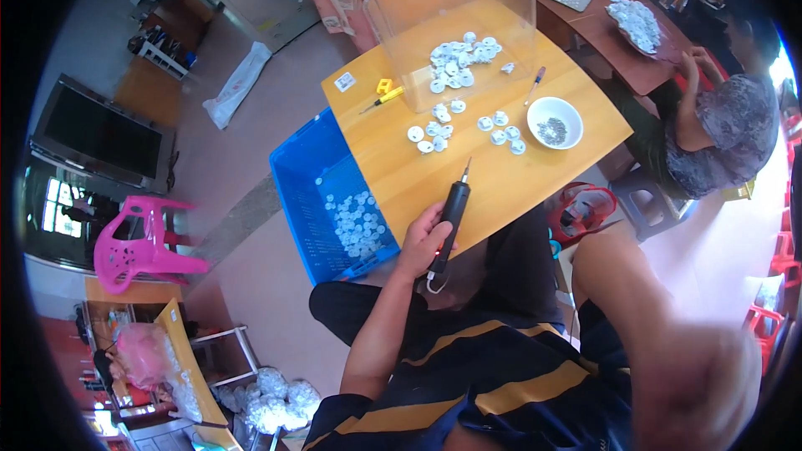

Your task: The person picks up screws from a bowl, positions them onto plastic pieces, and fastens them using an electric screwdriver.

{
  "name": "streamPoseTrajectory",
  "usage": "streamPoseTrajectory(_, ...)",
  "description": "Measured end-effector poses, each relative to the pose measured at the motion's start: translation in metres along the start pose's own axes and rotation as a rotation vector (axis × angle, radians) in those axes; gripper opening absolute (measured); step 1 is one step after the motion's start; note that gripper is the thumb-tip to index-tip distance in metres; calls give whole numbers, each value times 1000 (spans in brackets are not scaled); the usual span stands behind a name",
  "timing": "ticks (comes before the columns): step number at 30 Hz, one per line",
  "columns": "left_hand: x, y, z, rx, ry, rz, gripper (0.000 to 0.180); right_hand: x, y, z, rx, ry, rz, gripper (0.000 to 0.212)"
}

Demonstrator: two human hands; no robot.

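- wooden table (501, 184) fills the middle, tilted in the fisheye view, w/ the person sitting at its 6 o'clock edge so everything's in reach
- clear plastic bin (455, 29) lies on its side at the table's 12 o'clock, open mouth facing the person, prob so the white round discs (458, 63) can be raked out; a bunch have spilled in front (439, 129)
- blue crate (334, 192) sits on the floor at the table's 9 o'clock, just below the edge, w/ white round pieces (359, 221) in the bottom, looks like a drop-off spot you can sweep into
- right hand (710, 392) is up close to the cam at 4 o'clock, blurred, can't tell if it's open or holding anything
- left hand (424, 238) is wrapped around a black electric screwdriver (451, 217), at the table's near edge, bit pointing to 12 o'clock toward the discs; its butt end hangs off the edge
- small white bowl (555, 123) w/ tiny dark screws at 2 o'clock of the driver, close to the discs
- yellow-handled screwdriver (383, 98) lies beside the bin at its 8 o'clock, untouched
- another person (710, 125) works at a separate table at 2 o'clock
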State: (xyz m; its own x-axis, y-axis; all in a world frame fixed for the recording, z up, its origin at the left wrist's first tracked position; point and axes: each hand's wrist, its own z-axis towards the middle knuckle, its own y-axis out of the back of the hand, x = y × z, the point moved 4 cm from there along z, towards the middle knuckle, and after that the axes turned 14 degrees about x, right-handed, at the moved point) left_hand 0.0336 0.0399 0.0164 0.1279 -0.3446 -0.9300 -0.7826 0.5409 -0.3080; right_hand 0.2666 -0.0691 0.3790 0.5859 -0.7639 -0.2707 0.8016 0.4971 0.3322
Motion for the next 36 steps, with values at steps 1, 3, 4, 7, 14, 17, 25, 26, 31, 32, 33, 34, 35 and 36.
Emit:
streamPoseTrajectory(1,-1,2,-3,-8,2,5,46,-7,4,-13,-18,-253,-189,18)
streamPoseTrajectory(3,-2,1,-2,-7,-3,0,46,-15,16,-52,-42,-756,-580,9)
streamPoseTrajectory(4,-2,-3,3,5,-3,3,45,-13,25,-72,-47,-1008,-799,8)
streamPoseTrajectory(7,3,5,-6,1,-34,2,46,-56,64,-176,-32,-1588,-723,10)
streamPoseTrajectory(14,1,0,0,29,-61,10,45,-32,120,-358,755,-2089,-1029,13)
streamPoseTrajectory(17,-2,-2,-2,9,-58,15,45,-37,116,-378,993,-2184,-1084,15)
streamPoseTrajectory(25,0,2,-4,36,-43,42,46,-45,112,-406,1094,-2380,-1059,17)
streamPoseTrajectory(26,0,2,-3,29,-49,40,46,-46,112,-407,1097,-2375,-1061,17)
streamPoseTrajectory(31,-1,1,-4,32,-58,49,45,-46,110,-416,1144,-2356,-1058,19)
streamPoseTrajectory(32,-1,2,-4,37,-58,52,45,-45,109,-416,1145,-2355,-1060,19)
streamPoseTrajectory(33,-1,2,-4,40,-59,55,45,-45,108,-415,1137,-2304,-1071,19)
streamPoseTrajectory(34,-1,3,-4,39,-61,54,45,-45,107,-414,1128,-2253,-1080,20)
streamPoseTrajectory(35,0,3,-5,36,-65,55,45,-45,107,-414,1130,-2250,-1080,20)
streamPoseTrajectory(36,-1,2,-5,34,-67,55,45,-44,109,-412,1063,-2265,-1080,20)
